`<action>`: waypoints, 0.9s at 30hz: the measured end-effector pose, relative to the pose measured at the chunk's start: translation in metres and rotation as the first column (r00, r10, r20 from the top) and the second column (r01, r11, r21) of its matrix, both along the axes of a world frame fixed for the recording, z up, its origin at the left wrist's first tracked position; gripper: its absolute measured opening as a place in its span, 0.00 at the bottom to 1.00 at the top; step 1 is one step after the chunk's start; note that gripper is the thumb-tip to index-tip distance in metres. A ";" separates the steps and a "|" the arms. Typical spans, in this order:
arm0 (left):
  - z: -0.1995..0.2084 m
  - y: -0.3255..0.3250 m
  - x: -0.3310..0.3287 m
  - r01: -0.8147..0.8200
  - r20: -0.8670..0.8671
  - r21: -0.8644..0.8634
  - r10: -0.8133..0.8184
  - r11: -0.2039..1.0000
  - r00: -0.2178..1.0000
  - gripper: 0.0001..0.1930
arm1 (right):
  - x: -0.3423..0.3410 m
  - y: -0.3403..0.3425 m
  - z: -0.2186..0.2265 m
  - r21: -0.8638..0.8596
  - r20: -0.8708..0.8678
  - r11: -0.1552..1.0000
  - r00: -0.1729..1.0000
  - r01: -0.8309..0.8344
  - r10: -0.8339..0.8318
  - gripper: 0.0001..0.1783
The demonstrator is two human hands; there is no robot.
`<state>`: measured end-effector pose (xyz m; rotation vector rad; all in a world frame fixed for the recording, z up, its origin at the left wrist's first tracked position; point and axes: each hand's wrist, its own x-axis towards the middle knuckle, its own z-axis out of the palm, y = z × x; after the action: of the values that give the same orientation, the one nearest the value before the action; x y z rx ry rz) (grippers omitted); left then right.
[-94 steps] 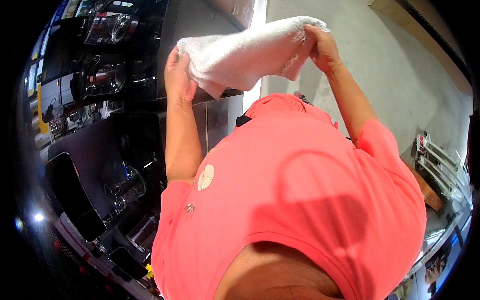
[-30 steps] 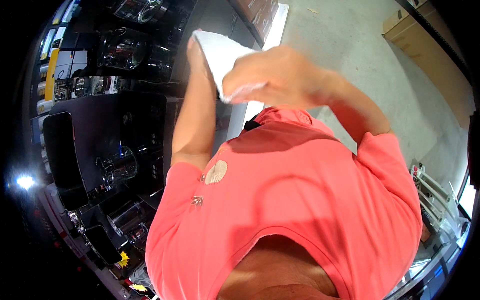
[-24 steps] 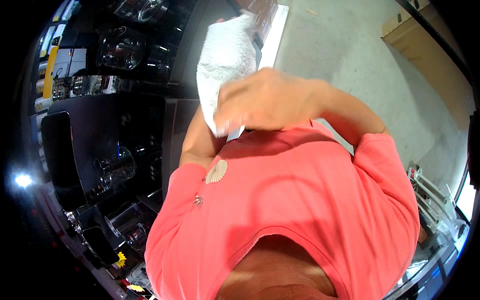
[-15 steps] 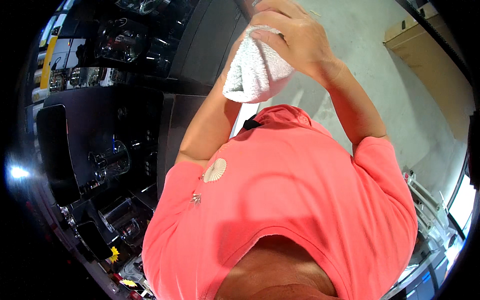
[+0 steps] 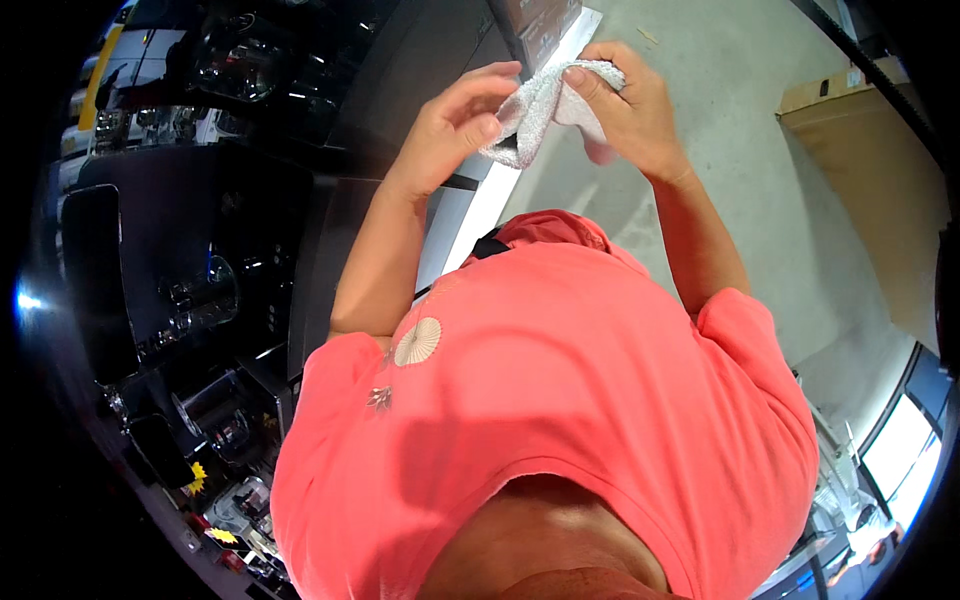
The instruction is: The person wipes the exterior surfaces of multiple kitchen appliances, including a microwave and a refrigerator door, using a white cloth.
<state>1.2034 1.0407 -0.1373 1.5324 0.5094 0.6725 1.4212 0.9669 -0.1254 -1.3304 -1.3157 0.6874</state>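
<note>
A white terry towel, bunched and folded with a dark spot at its lower left edge, hangs in front of me at the top of the view. My right hand grips its right end, the thumb pressed on top of the cloth. Beside the towel's left edge is my left hand, its thumb and fingers parted and curved. The left fingertips lie close to the cloth, and whether they touch it I cannot tell.
Along my left runs a dark counter with a white edge strip. Glossy black appliances with glass jugs stand on that side. A cardboard box rests on the grey floor at the right.
My left hand has come out from behind the towel and moved left, its fingers now apart. The towel is more bunched and sits higher, while my right hand has shifted slightly right and down.
</note>
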 end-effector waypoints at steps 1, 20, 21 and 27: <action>-0.003 -0.005 -0.001 -0.013 0.004 -0.001 0.013 1.000 1.000 0.28 | 0.001 0.002 0.001 -0.025 -0.032 1.000 0.999 -0.008 0.007 0.17; -0.009 -0.022 -0.018 -0.564 -0.119 0.230 0.598 0.793 0.792 0.12 | 0.018 0.026 -0.029 -0.110 0.063 0.987 0.990 -0.119 0.126 0.11; -0.001 -0.019 -0.021 -0.562 -0.117 0.234 0.597 0.793 0.794 0.12 | 0.017 0.026 -0.035 -0.166 0.064 0.967 0.977 -0.193 0.206 0.14; 0.033 0.011 -0.045 -0.305 -0.269 0.363 0.413 0.880 0.870 0.27 | -0.023 0.037 -0.020 -0.435 -0.154 0.680 0.793 -0.590 0.589 0.37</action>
<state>1.1581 1.0512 -0.1045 1.8871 1.0152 0.8086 1.3982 1.0037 -0.1455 -1.2495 -1.6666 1.5403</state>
